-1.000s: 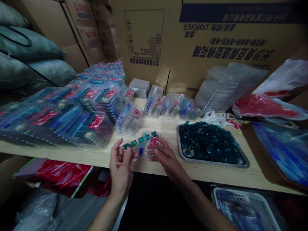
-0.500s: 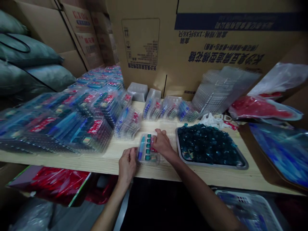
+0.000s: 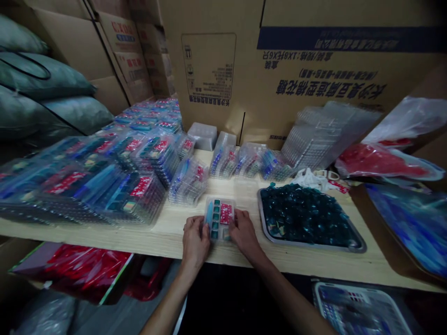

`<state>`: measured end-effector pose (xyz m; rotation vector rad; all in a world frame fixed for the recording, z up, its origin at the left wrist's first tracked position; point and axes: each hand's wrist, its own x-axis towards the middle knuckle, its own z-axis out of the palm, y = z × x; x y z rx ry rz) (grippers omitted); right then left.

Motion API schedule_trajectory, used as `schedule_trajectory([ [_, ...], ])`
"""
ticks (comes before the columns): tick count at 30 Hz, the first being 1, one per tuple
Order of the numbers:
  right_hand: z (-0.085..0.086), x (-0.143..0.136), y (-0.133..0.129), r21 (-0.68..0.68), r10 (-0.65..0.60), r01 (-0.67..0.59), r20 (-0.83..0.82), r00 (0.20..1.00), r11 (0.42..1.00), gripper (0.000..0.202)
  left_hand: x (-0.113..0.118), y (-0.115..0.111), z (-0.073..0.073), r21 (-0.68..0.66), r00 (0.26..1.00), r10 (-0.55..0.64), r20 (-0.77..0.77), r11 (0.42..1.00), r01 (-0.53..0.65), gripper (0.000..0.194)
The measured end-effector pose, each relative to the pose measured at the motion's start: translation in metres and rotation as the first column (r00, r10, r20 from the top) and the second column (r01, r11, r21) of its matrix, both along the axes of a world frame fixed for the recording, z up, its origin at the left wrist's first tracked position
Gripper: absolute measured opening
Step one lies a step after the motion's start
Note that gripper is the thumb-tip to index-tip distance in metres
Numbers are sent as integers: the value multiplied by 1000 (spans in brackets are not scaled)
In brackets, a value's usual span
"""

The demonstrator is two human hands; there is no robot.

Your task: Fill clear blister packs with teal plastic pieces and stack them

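Observation:
A clear plastic tray (image 3: 216, 218) lies near the table's front edge, holding a blue strip, a column of several dark green pieces and a red patterned packet (image 3: 226, 214). My left hand (image 3: 196, 239) grips its left side, thumb along the edge. On its right side is my right hand (image 3: 244, 232), fingers closed on the edge. Right of it, a grey-rimmed tray (image 3: 314, 242) is heaped with dark green wrapped pieces (image 3: 303, 211). Small stacks of filled trays (image 3: 188, 181) stand just beyond my left hand.
Tall stacks of filled trays (image 3: 139, 195) cover the left. Empty clear trays (image 3: 310, 139) lean against a big carton (image 3: 216, 60) at the back. A box of blue items (image 3: 412, 228) sits at the right, and a white basket (image 3: 359, 302) below the table.
My right hand has moved off the red packet to the tray's right edge, uncovering the packet. My left hand now has its thumb over the left edge. The view has shifted slightly.

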<state>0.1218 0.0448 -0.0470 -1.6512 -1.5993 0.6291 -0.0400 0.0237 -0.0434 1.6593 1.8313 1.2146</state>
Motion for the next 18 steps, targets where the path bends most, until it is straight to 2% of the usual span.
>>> schedule_trajectory([
  [2, -2, 4, -4, 36, -20, 26, -139, 990, 999, 31, 7, -5, 1, -5, 995, 6, 98, 1000, -5, 24],
  [4, -1, 5, -4, 53, -40, 53, -211, 977, 997, 38, 15, -9, 0, -28, 977, 10, 212, 1000, -4, 26],
  [7, -4, 6, 1, 48, -67, 77, -190, 980, 996, 46, 25, -12, -2, -72, 934, 34, 355, 997, -9, 40],
  [10, -14, 7, 4, 11, -103, 107, -161, 982, 994, 46, 31, -13, -3, -109, 913, 57, 404, 994, -14, 54],
  [14, -24, 9, 0, 1, -83, 87, -252, 964, 996, 48, 37, -16, 3, -21, 912, 9, 410, 1000, -1, 53],
  [18, -15, 10, -9, 47, -97, 126, -399, 912, 991, 54, 43, -13, 9, 52, 859, -11, 512, 999, -18, 56],
])
